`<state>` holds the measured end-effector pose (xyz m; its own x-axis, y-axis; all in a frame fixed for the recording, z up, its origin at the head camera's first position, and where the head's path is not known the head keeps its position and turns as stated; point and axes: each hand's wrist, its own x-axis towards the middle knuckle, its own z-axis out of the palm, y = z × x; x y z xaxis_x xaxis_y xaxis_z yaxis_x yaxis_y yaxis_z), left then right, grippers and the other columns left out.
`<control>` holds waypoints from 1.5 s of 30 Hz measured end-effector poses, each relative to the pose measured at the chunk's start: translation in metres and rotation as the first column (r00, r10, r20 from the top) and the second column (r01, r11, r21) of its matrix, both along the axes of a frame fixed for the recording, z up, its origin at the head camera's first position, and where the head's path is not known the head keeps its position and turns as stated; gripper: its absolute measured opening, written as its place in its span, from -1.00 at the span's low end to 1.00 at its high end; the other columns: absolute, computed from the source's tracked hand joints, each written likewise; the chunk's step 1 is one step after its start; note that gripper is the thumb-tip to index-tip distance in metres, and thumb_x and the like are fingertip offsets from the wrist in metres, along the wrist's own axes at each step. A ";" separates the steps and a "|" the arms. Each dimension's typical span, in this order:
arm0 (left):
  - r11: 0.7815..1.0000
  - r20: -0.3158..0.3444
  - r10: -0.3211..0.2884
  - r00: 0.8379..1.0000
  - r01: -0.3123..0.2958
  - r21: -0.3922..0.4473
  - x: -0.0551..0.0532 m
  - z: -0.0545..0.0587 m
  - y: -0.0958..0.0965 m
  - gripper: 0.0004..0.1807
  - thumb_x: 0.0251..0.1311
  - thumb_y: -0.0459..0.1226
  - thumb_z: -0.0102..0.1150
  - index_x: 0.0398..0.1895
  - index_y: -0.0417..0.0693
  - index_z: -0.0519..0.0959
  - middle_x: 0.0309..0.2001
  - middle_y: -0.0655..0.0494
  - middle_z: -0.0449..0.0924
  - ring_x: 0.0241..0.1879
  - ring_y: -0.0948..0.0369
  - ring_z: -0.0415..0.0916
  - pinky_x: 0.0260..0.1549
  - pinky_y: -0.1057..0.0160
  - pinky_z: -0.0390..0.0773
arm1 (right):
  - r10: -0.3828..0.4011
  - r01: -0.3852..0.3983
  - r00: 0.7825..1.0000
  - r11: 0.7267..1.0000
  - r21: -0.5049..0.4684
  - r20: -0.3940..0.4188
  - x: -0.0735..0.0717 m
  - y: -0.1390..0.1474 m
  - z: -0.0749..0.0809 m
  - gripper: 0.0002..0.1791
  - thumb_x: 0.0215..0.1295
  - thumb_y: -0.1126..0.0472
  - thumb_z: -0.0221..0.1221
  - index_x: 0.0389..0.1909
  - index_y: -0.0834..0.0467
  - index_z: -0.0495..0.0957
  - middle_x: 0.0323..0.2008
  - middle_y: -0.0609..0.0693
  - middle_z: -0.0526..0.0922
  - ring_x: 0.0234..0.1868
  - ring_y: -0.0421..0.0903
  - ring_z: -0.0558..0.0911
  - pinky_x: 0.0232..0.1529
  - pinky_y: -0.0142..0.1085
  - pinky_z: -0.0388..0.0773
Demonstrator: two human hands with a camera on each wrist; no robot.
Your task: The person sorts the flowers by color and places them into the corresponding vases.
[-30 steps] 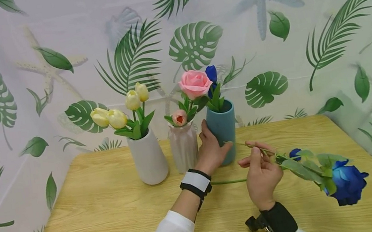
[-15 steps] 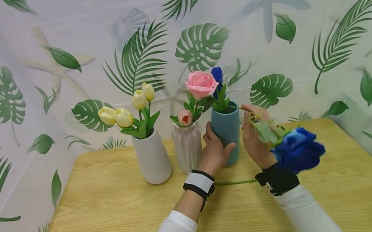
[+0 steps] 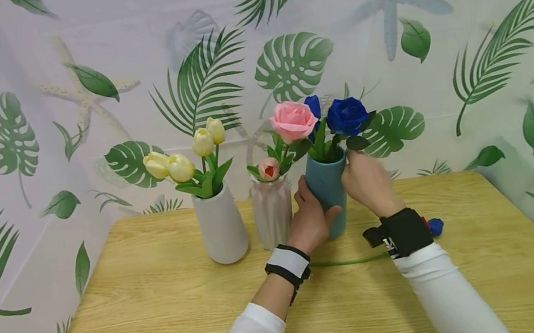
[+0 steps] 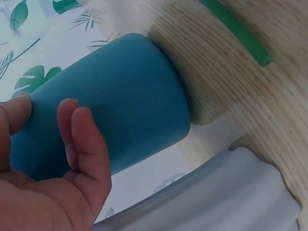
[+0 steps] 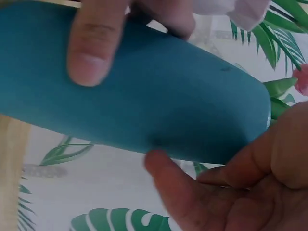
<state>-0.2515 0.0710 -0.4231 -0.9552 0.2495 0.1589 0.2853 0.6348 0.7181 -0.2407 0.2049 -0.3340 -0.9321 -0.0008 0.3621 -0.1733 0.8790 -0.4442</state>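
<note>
A teal vase [image 3: 324, 186] leans slightly on the table. My left hand [image 3: 309, 222] grips its lower side; in the left wrist view, the thumb and curled fingers lie against the vase [image 4: 134, 96]. A blue rose [image 3: 347, 116] stands upright at the vase's mouth, beside a blue tulip [image 3: 312, 108] with green leaves. Directly under the bloom, my right hand [image 3: 370, 181] is curled at the rim and holds the rose by its stem, which the hand mostly hides. One right fingertip [image 5: 158, 161] touches the vase's side in the right wrist view.
Left of the teal vase stand a ribbed pale pink vase [image 3: 273, 214] with pink flowers and a white vase [image 3: 221, 228] with yellow tulips. A green stem [image 3: 348, 261] lies in front; a blue bud [image 3: 436, 226] shows past my right wrist. A leaf-patterned cloth [image 3: 385, 56] hangs behind.
My right hand has moved left and up to the teal vase's rim. The blue rose has swung from hanging at the right to upright in the vase. The left hand has kept its grip.
</note>
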 end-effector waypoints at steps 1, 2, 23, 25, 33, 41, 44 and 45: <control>1.000 0.000 0.003 1.000 -0.003 0.005 0.000 0.000 0.000 0.05 0.38 0.05 0.11 0.55 -0.28 -0.32 0.41 -0.40 0.09 -0.59 0.04 0.50 -0.56 0.16 0.50 | 0.019 -0.020 0.999 1.000 0.011 0.032 0.002 0.001 -0.002 -0.64 0.40 0.43 -0.24 -0.01 0.50 0.47 -0.52 0.31 0.45 -0.59 0.17 0.43 -0.53 -0.06 0.26; 1.000 0.004 0.009 1.000 -0.009 0.007 0.000 0.000 0.000 0.05 0.38 0.05 0.11 0.55 -0.27 -0.32 0.40 -0.39 0.09 -0.56 0.02 0.51 -0.54 0.14 0.52 | 0.035 -0.036 0.998 0.999 0.019 0.055 0.004 0.002 -0.005 -0.63 0.40 0.43 -0.24 0.01 0.51 0.46 -0.45 0.34 0.48 -0.53 0.20 0.47 -0.49 -0.04 0.31; 0.992 0.167 -0.125 0.978 0.121 0.032 0.025 0.002 -0.023 -0.13 0.44 -0.18 0.03 0.57 -0.23 -0.26 0.44 -0.43 0.08 0.22 -0.17 0.44 0.00 0.01 0.55 | 0.163 -0.097 0.922 0.975 -0.198 0.352 0.054 0.012 -0.106 -0.35 0.51 0.26 -0.09 0.47 0.47 -0.04 0.29 0.51 0.31 0.16 0.35 0.49 -0.05 0.04 0.49; 0.987 0.158 -0.155 0.975 0.146 0.069 0.031 0.003 -0.029 -0.17 0.45 -0.19 0.03 0.57 -0.22 -0.20 0.42 -0.42 0.12 0.32 -0.16 0.33 0.13 -0.02 0.48 | 0.180 -0.105 0.912 0.971 -0.216 0.369 0.057 0.014 -0.109 -0.38 0.51 0.25 -0.06 0.46 0.45 0.03 0.25 0.49 0.37 0.13 0.33 0.52 -0.07 0.01 0.52; 0.977 0.167 -0.193 0.967 0.173 0.126 0.054 0.003 -0.048 -0.27 0.46 -0.18 0.01 0.54 -0.20 -0.05 0.38 -0.31 0.25 0.31 -0.06 0.36 0.11 0.00 0.50 | 0.269 -0.173 0.872 0.951 -0.256 0.408 0.064 0.024 -0.110 -0.54 0.48 0.32 0.02 0.31 0.44 0.30 -0.09 0.27 0.59 -0.24 0.03 0.61 -0.27 -0.15 0.52; 0.981 0.101 -0.191 0.976 0.189 0.035 0.063 0.008 -0.045 -0.34 0.47 -0.17 0.00 0.51 -0.19 0.05 0.26 -0.25 0.40 0.11 -0.04 0.53 -0.09 0.08 0.57 | 0.292 -0.241 0.827 0.956 -0.166 0.480 0.067 0.028 -0.111 -0.70 0.35 0.35 0.17 0.05 0.35 0.56 -0.50 0.06 0.56 -0.56 -0.15 0.38 -0.49 -0.23 0.32; 0.980 0.090 -0.197 0.976 0.197 0.010 0.065 0.008 -0.044 -0.35 0.46 -0.17 -0.01 0.50 -0.19 0.07 0.23 -0.23 0.43 0.04 -0.02 0.56 -0.17 0.13 0.57 | 0.291 -0.249 0.785 0.957 -0.151 0.548 0.066 0.028 -0.114 -0.72 0.33 0.34 0.19 0.03 0.31 0.58 -0.61 0.03 0.52 -0.61 -0.15 0.32 -0.51 -0.25 0.27; 0.980 0.092 -0.200 0.975 0.200 0.007 0.066 0.009 -0.044 -0.36 0.47 -0.16 -0.02 0.50 -0.18 0.07 0.23 -0.22 0.43 0.03 -0.01 0.57 -0.18 0.14 0.57 | 0.283 -0.245 0.782 0.959 -0.142 0.556 0.066 0.028 -0.116 -0.73 0.32 0.34 0.20 0.02 0.30 0.58 -0.59 0.00 0.51 -0.61 -0.16 0.33 -0.50 -0.25 0.27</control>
